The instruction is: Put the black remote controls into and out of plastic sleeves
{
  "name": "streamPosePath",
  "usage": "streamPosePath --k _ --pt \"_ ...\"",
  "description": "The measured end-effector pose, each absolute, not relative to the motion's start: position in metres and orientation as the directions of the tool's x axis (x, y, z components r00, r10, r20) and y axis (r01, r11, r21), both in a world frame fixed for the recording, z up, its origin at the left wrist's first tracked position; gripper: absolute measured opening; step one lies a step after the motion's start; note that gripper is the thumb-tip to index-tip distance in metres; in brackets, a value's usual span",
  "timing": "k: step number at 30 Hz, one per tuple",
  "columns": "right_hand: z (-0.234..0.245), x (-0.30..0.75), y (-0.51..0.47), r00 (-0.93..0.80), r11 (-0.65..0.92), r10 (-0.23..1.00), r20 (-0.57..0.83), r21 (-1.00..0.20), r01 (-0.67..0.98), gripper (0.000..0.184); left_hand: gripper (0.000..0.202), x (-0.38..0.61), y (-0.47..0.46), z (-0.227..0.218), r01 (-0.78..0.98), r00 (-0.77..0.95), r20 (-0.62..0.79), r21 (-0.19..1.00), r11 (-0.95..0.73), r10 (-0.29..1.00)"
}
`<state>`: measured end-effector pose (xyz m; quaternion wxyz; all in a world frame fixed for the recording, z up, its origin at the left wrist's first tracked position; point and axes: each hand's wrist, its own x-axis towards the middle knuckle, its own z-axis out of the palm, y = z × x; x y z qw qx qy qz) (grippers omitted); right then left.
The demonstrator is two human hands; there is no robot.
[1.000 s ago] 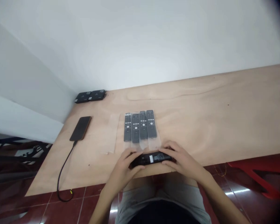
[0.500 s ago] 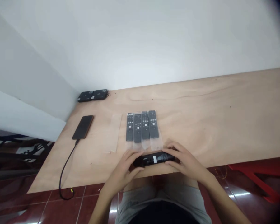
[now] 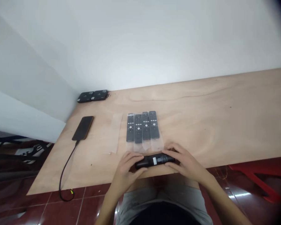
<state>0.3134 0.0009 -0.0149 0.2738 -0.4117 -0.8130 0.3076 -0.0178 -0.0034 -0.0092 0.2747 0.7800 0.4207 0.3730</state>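
A black remote control (image 3: 156,160) lies back side up across the table's front edge area, with a small white label and fine print on its back. My left hand (image 3: 128,168) grips its left end between thumb and fingers. Around its right end, my right hand (image 3: 181,159) is closed in the same way. Just beyond my hands is a row of several more remotes (image 3: 146,126), face up in thin clear sleeves. To their left lies a flat, translucent sleeve (image 3: 114,134).
At left on the wooden table (image 3: 201,125), a phone (image 3: 83,128) has a black cable (image 3: 66,168) hanging over the front edge. Two black boxes (image 3: 92,96) sit in the far left corner by the wall. A red stool (image 3: 259,175) stands below the right front edge.
The remote in my hands has turned slightly, and its left part now looks plain dark where pale marks showed before. My left hand has shifted a little along it.
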Motion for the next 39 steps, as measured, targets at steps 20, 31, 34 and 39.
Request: streamPosePath --k 20,31,34,39 --pt "-0.018 0.323 -0.003 -0.319 0.352 0.925 0.208 -0.786 0.508 0.025 0.043 -0.08 0.012 -0.008 0.802 0.189 0.408 0.46 -0.38 0.893" --pt "-0.009 0.347 -0.003 -0.356 0.383 0.915 0.189 -0.68 0.625 0.053 0.016 -0.075 -0.01 -0.009 0.753 0.097 0.292 0.604 -0.262 0.951" --pt "-0.006 0.352 -0.007 -0.377 0.396 0.905 0.198 -0.716 0.575 0.042 0.014 -0.038 -0.025 -0.005 0.631 0.036 0.245 0.746 -0.212 0.969" --pt "-0.006 0.36 -0.014 -0.368 0.353 0.911 0.185 -0.813 0.464 0.04 0.011 0.018 -0.028 -0.004 0.522 0.038 0.259 0.818 -0.241 0.965"
